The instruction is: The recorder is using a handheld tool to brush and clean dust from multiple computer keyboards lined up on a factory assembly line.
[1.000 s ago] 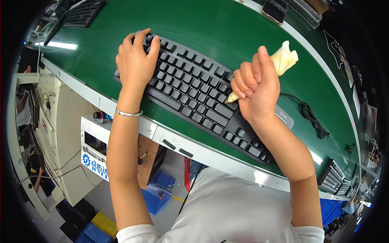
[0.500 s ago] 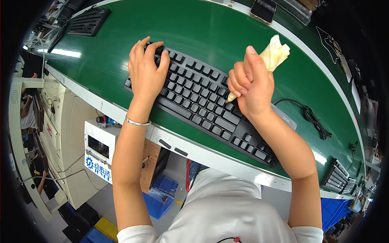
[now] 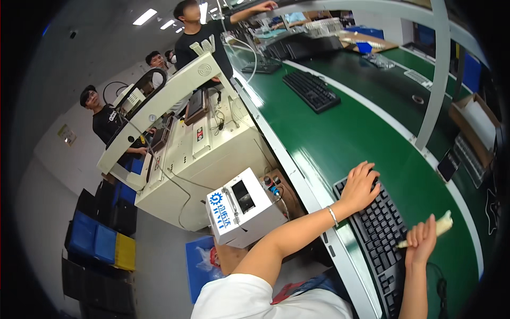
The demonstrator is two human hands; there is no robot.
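Note:
A black keyboard with dark keys lies on the green bench top in front of me. My left hand rests over the keyboard's far end, fingers spread and lying on it, holding nothing I can see. My right hand is wrapped round a pale yellow cone-shaped squeeze bag, its crumpled wide end sticking out above the fist. The bag's narrow tip points down at the keys near the keyboard's middle; whether it touches them I cannot tell.
Another black keyboard lies farther along the bench. A black cable curls beside my right forearm. Left of the bench stand a white box-shaped device and a large cream machine. A person in a black shirt stands beyond, others behind the machine.
My view has swung to the left, bringing the machine and several people into sight. The squeeze bag stays in my right hand, and my left hand stays on the keyboard.

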